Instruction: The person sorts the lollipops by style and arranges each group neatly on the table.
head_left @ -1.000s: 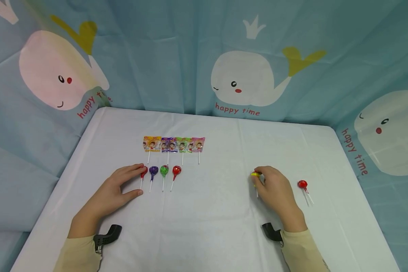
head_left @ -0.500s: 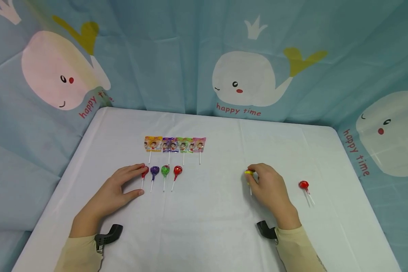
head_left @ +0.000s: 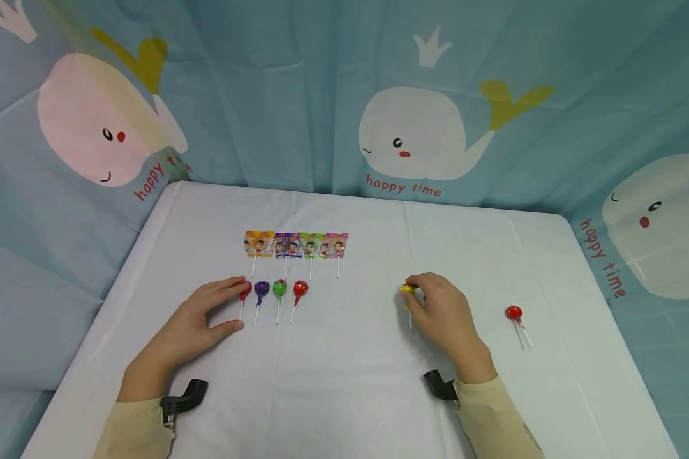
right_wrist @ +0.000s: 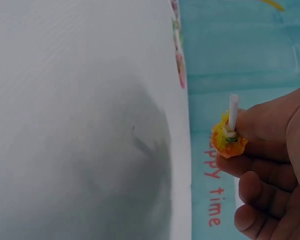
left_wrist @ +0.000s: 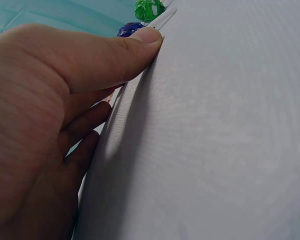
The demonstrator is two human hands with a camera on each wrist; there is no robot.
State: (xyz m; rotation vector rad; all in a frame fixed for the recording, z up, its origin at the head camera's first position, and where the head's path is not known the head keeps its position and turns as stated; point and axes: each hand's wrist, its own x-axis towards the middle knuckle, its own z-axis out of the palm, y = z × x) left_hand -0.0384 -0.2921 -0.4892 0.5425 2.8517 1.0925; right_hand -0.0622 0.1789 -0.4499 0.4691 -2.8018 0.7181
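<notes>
My right hand (head_left: 442, 315) pinches a yellow-wrapped lollipop (right_wrist: 229, 141) between thumb and fingers, held above the table with its white stick showing. At the left, my left hand (head_left: 189, 322) rests on the table, fingertips at a red lollipop (head_left: 245, 292) and thumb spread apart near its stick end. Beside that one, in a row toward the right, lie a purple lollipop (head_left: 261, 289), a green lollipop (head_left: 279, 288) and another red lollipop (head_left: 301, 289). Part of the left red one is hidden by the fingers.
Behind the row lie flat-wrapped lollipops in orange (head_left: 259, 243), purple (head_left: 288, 245), green (head_left: 312, 245) and pink (head_left: 337, 245) packets, side by side. A single red lollipop (head_left: 513, 312) lies at the right. A blue whale-print curtain (head_left: 293, 127) surrounds the white table (head_left: 350, 382).
My right hand has moved left with the yellow lollipop, away from the lone red one. The left hand stays at the left end of the row.
</notes>
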